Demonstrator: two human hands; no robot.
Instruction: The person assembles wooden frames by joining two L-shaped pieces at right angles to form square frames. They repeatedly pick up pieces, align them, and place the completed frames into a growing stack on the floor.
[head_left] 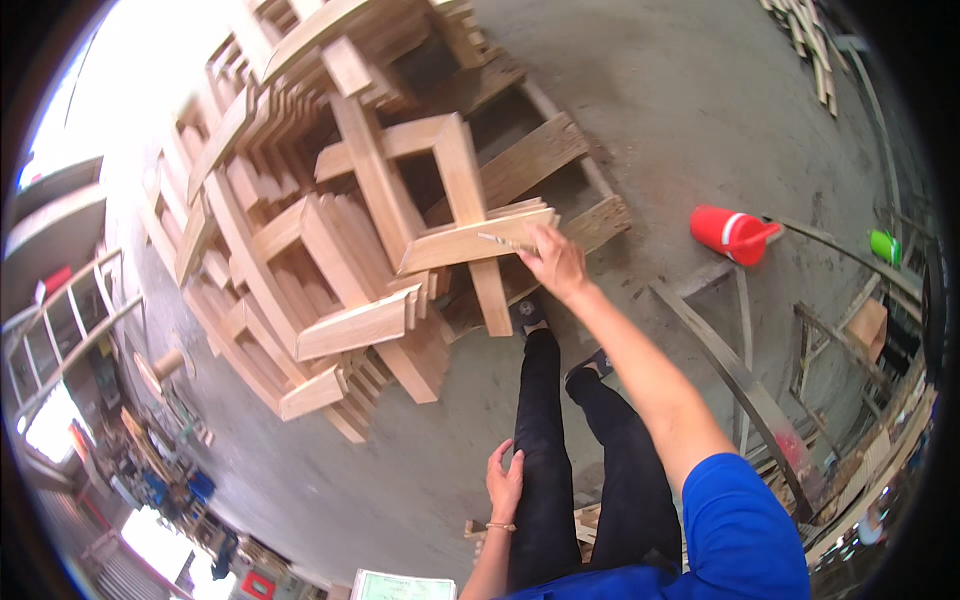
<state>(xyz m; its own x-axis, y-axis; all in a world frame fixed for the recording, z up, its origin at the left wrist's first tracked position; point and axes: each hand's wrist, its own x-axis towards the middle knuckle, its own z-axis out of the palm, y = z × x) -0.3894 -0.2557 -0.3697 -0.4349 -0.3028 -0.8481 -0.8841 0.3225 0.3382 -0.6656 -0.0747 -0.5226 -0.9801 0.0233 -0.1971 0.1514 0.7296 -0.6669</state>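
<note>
My right hand (553, 262) reaches forward, its fingers closed around a thin pen-like tool (505, 241). The tool's tip lies over the flat face of a pale wooden piece (455, 244), which is part of a stacked wooden frame (375, 165). Whether the tip touches the wood I cannot tell. My left hand (505, 482) hangs low beside my left thigh, its fingers loosely curved and apart, holding nothing.
Many similar wooden frames (340, 250) are stacked at the left, beside and on a wooden pallet (535, 160). A red jug (728, 235) sits on the concrete floor at the right, near a metal frame (725, 350). A green-and-white booklet (405, 586) lies at the bottom edge.
</note>
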